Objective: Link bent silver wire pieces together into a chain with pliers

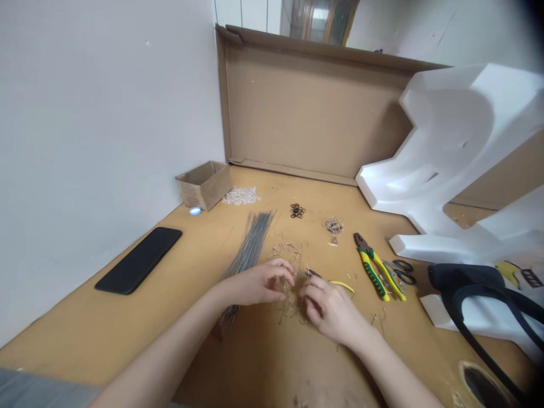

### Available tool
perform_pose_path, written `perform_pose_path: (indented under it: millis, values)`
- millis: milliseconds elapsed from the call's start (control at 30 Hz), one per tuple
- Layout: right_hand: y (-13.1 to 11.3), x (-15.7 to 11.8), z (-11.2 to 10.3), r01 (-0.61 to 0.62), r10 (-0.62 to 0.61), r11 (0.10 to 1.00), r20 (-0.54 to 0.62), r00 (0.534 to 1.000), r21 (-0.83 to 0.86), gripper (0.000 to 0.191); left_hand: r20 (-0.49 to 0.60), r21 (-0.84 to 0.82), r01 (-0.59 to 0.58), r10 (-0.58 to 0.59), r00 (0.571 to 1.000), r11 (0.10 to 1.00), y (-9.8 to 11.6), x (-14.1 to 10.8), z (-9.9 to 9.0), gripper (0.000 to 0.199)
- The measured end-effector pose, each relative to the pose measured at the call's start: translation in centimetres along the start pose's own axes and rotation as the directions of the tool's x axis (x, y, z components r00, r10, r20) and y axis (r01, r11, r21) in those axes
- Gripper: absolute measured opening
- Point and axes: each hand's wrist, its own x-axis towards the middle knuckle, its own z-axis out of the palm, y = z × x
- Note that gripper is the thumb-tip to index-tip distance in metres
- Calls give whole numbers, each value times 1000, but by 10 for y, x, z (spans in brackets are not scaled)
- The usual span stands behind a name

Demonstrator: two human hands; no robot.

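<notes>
My left hand is curled, with thin bent wire at its thumb and fingertips. Facing it, my right hand has its fingers bent inward; whatever lies in them, if anything, is too small to make out. Loose wire pieces are scattered on the table around both hands. A bundle of straight grey wires lies just beyond my left hand and partly under that wrist. Behind my right hand shows a tool's yellow handle; the rest of this tool is mostly hidden.
Yellow-green pliers and scissors lie at right. Farther back are black rings, a wire coil, small clear pieces and a cardboard box. A phone lies left; white foam stands right.
</notes>
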Motion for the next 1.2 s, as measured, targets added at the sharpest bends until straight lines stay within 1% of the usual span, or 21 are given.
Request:
perform_pose_path:
  millis: [100, 133, 233, 267, 367, 433, 500, 600, 700, 800, 867, 900, 1000, 1100, 1200]
  values:
    - [-2, -1, -5, 14, -14, 999, 8, 1000, 49, 16, -12, 13, -23, 23, 1000, 1000, -1, 1, 0, 19]
    - [-3, -2, -6, 23, -24, 998, 9, 1000, 63, 18, -15, 12, -35, 35, 999, 999, -1, 1, -1, 19]
    - [-5, -2, -7, 18, -18, 998, 9, 1000, 61, 38, -14, -9, -53, 53, 998, 999, -1, 1, -1, 22]
    - [-5, -2, -6, 4, -5, 999, 9, 1000, 51, 38, -12, -20, -46, 46, 999, 999, -2, 1, -1, 23]
    - [-4, -1, -3, -29, 29, 999, 6, 1000, 32, 27, -12, -45, -1, 0, 1000, 999, -2, 2, 0, 23]
    - [-3, 0, 0, -19, 19, 999, 0, 1000, 37, 20, -18, -51, 25, -26, 999, 998, -1, 3, 0, 18]
    - [-2, 1, 2, 4, -4, 999, -14, 1000, 46, 16, -30, -38, 28, -29, 999, 999, 2, 3, 0, 14]
    - [1, 1, 4, 30, -29, 998, -32, 999, 48, 15, -20, -13, 45, -45, 999, 999, 5, 1, -1, 14]
    - [3, 0, 2, 41, -40, 998, -26, 999, 51, 16, 39, 19, 110, -111, 993, 994, 5, -1, -2, 17]
    - [3, 0, -3, 50, -49, 995, -7, 999, 92, 21, 74, 60, 142, -146, 986, 988, 6, -2, -2, 30]
    - [4, -1, -6, 54, -55, 990, 4, 998, 132, 23, 58, 95, 135, -141, 988, 986, 7, -2, 0, 38]
    - [4, -1, -7, 59, -61, 987, 9, 998, 152, 25, 41, 118, 123, -128, 991, 985, 8, -1, 2, 39]
    - [7, -1, -6, 59, -62, 978, 7, 998, 198, 34, -5, 187, 72, -73, 997, 980, 9, 1, 7, 32]
    - [9, -1, -5, 39, -39, 975, -5, 999, 219, 32, -7, 214, 57, -57, 998, 975, 8, 2, 10, 29]
    - [10, 0, -4, 48, -45, 970, -21, 999, 240, 30, 1, 218, 58, -59, 998, 974, 5, 3, 12, 29]
